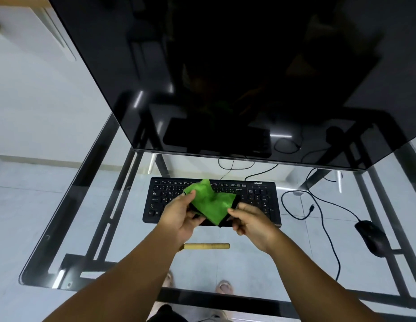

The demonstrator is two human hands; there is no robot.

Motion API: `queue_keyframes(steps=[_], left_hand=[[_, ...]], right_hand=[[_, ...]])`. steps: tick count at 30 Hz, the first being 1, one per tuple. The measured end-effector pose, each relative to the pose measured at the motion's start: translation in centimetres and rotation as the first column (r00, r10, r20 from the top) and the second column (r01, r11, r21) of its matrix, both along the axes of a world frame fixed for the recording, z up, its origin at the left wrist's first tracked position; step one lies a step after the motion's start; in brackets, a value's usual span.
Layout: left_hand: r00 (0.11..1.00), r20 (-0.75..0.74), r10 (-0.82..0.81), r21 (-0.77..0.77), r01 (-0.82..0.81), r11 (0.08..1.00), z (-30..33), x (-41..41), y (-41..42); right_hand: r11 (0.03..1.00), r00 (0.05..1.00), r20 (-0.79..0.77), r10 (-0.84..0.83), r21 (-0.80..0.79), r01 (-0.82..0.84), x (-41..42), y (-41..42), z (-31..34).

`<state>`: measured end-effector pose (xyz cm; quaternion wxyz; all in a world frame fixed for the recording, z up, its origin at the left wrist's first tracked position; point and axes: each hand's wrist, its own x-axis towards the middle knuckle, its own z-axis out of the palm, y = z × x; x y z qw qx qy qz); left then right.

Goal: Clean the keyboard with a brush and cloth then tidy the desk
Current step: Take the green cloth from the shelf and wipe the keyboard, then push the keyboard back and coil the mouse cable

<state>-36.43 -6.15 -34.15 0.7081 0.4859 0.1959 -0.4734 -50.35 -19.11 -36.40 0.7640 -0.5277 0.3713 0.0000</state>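
Head view, green cloth (208, 202) with black edging stretched between both hands above the black keyboard (260, 198), left hand (179, 217) pinching its left corner, right hand (251, 221) pinching its right edge, wooden brush handle (207, 246) lying on the glass desk (90, 228) nearer the person, mouse (371, 235) to the right.

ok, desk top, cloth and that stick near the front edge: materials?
Desk top: clear glass, floor and feet visible through it, on a black frame. Cloth: soft green fabric, likely microfibre, crumpled between both hands. Stick: pale tan, matte, probably the brush's wooden handle.
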Motion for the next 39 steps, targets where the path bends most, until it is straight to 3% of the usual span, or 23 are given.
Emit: queue_keyframes(steps=[2, 4, 8, 10, 13, 18, 21, 27, 30, 35, 39], left_hand=[[0.998, 0.053, -0.028, -0.042, 0.030, 0.999, 0.3, 0.5, 0.8], [0.992, 0.099, -0.073, -0.066, 0.080, 0.995, 0.5, 1.3, 1.9], [0.971, 0.165, -0.175, -0.051, 0.185, 0.981, 0.8, 2.7, 4.3], [0.964, 0.170, -0.205, -0.011, 0.210, 0.978, 0.7, 3.4, 5.6], [0.952, 0.143, -0.270, 0.073, 0.262, 0.962, 0.2, 4.4, 7.8], [0.889, 0.092, -0.449, 0.120, 0.438, 0.891, 0.0, 5.1, 10.9], [0.828, 0.108, -0.550, 0.176, 0.528, 0.831, -0.7, 5.1, 12.2], [0.839, 0.076, -0.539, 0.181, 0.520, 0.835, -2.7, 4.5, 12.6], [0.822, 0.090, -0.563, 0.237, 0.531, 0.814, -3.8, 4.0, 12.0], [0.733, 0.216, -0.645, 0.426, 0.524, 0.738, -5.7, 4.1, 11.5], [0.511, 0.369, -0.776, 0.693, 0.405, 0.596, -5.6, 3.8, 11.4]], right_hand=[[0.996, 0.996, -0.065, 0.061, -0.067, -0.065, -0.3, 0.7, -0.3], [0.954, 0.975, -0.187, 0.121, -0.248, -0.166, -0.4, 1.7, -1.1], [0.708, 0.927, -0.318, 0.201, -0.606, -0.362, -0.1, 4.4, -2.9], [0.519, 0.879, -0.384, 0.282, -0.709, -0.477, 0.6, 5.7, -3.3], [0.312, 0.808, -0.490, 0.328, -0.751, -0.582, 1.4, 7.5, -3.3], [0.176, 0.790, -0.554, 0.263, -0.777, -0.604, 0.9, 8.9, -3.9], [0.240, 0.809, -0.555, 0.194, -0.773, -0.588, 0.2, 9.5, -4.2], [0.648, 0.890, -0.448, -0.080, -0.702, -0.296, -0.7, 11.0, -3.7], [0.791, 0.901, -0.414, -0.133, -0.592, -0.155, -0.4, 11.5, -4.2], [0.802, 0.882, -0.462, -0.094, -0.560, -0.208, 0.9, 12.2, -4.6], [0.807, 0.862, -0.496, -0.101, -0.548, -0.220, 1.6, 12.1, -4.7]])
